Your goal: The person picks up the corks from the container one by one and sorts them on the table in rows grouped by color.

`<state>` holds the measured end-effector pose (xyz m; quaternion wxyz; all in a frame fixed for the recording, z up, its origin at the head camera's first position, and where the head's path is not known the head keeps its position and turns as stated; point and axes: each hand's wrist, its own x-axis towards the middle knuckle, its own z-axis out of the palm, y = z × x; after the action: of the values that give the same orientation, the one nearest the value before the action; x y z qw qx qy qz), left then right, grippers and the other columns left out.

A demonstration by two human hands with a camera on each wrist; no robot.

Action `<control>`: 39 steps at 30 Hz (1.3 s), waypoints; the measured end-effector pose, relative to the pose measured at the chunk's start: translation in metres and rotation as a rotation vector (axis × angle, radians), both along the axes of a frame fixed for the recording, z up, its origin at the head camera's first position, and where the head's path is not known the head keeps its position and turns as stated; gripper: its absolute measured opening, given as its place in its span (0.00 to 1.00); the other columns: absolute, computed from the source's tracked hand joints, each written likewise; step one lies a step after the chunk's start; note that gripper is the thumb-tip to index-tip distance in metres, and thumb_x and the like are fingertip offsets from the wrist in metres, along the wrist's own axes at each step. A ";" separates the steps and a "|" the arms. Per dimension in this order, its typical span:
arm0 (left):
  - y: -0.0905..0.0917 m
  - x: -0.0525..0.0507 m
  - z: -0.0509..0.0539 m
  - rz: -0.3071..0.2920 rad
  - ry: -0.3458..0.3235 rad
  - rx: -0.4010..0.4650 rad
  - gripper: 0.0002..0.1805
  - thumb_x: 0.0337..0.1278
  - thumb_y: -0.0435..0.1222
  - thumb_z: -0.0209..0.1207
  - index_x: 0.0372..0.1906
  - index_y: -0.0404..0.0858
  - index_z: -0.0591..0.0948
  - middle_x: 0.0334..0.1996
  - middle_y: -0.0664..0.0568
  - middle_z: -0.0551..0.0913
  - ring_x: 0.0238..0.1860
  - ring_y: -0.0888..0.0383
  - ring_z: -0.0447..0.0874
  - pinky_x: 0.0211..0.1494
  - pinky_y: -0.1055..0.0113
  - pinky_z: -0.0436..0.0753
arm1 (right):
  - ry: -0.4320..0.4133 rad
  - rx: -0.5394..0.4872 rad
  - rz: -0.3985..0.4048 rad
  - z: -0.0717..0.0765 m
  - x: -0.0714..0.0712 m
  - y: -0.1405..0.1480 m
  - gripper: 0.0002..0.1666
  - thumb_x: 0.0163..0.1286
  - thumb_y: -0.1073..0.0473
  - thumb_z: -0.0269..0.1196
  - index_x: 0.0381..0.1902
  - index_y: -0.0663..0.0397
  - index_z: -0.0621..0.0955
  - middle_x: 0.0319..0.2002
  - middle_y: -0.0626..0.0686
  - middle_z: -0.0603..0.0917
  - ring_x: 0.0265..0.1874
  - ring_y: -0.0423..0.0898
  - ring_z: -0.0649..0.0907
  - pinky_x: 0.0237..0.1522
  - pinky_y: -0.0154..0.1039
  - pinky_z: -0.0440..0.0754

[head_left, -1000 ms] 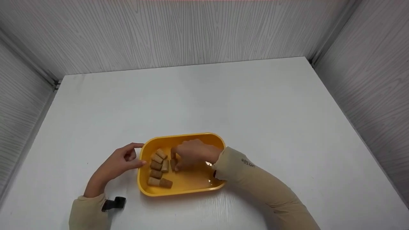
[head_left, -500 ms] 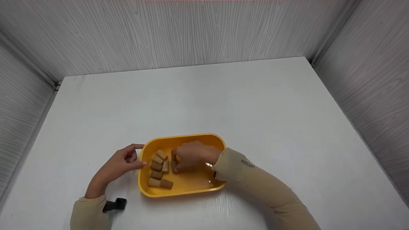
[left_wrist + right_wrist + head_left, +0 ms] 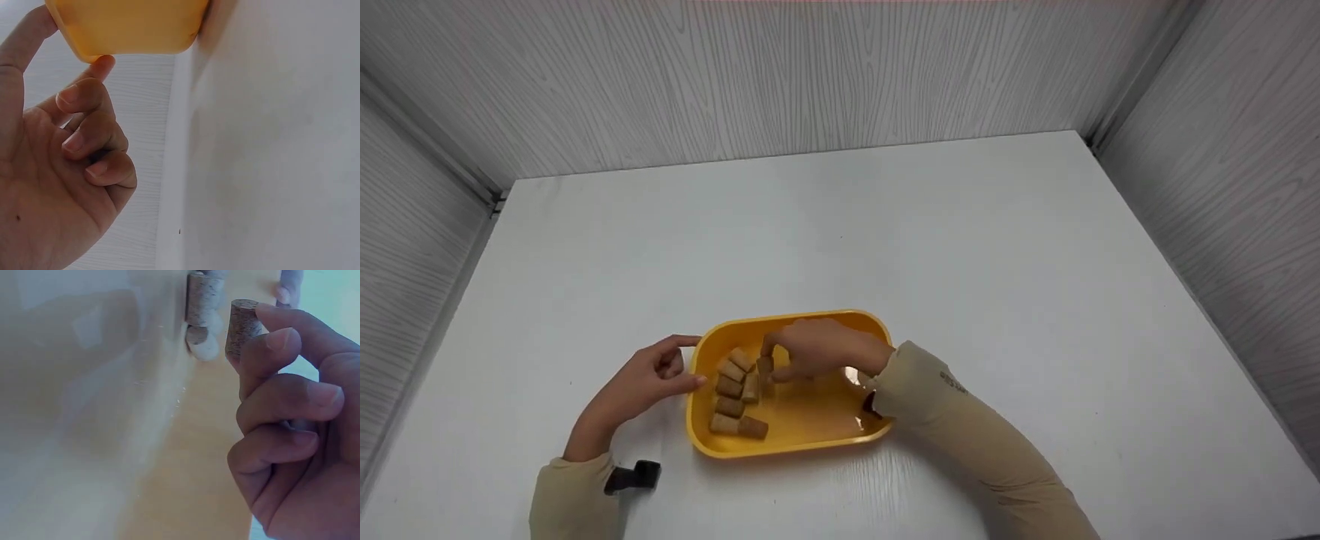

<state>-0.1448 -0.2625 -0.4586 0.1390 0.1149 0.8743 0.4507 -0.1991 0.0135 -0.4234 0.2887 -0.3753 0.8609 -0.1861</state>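
Note:
A yellow tray (image 3: 817,424) sits on the white table, with several tapered cork stoppers (image 3: 729,406) lying in its left part. At the tray's left end, my left hand (image 3: 641,382) steadies it, thumb at the rim and index finger against the outer wall; in the left wrist view the other fingers of that hand (image 3: 62,152) are curled. Inside the tray, my right hand (image 3: 825,349) pinches one cork stopper (image 3: 243,326) between thumb and index finger, close beside the grouped corks. The right wrist view shows this cork upright, apart from the corks (image 3: 203,301) behind it.
The white table (image 3: 997,247) extends around the tray, bounded by grey wood-grain panels (image 3: 810,75) at the back and sides. A black wrist mount (image 3: 634,476) juts from the left sleeve near the tray's lower left corner.
My right hand has risen slightly, with the pinched cork lifted and moved up a little in the head view. The left hand and the other corks stay nearly the same.

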 end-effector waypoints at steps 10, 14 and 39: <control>0.001 0.000 0.003 -0.002 -0.007 0.018 0.27 0.55 0.40 0.66 0.60 0.38 0.75 0.23 0.54 0.65 0.23 0.64 0.62 0.28 0.71 0.66 | -0.087 -0.306 -0.037 0.035 -0.006 0.026 0.15 0.71 0.50 0.59 0.53 0.45 0.76 0.19 0.46 0.78 0.13 0.41 0.72 0.19 0.31 0.68; 0.003 0.000 0.003 -0.002 -0.012 0.035 0.27 0.56 0.40 0.66 0.60 0.37 0.74 0.23 0.54 0.64 0.23 0.65 0.62 0.28 0.71 0.65 | -0.105 -0.391 -0.063 0.047 -0.009 0.036 0.12 0.72 0.52 0.58 0.52 0.42 0.76 0.23 0.46 0.80 0.13 0.43 0.71 0.22 0.32 0.71; 0.004 0.001 0.005 0.000 -0.022 0.046 0.27 0.55 0.39 0.66 0.59 0.36 0.74 0.22 0.55 0.62 0.22 0.65 0.60 0.28 0.71 0.64 | -0.034 -0.416 -0.331 0.050 -0.035 0.141 0.20 0.70 0.55 0.59 0.59 0.45 0.73 0.15 0.48 0.72 0.14 0.42 0.68 0.18 0.31 0.66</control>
<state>-0.1439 -0.2583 -0.4540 0.1460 0.1132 0.8621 0.4719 -0.2338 0.1547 -0.3735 0.1857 -0.2776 0.8488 -0.4099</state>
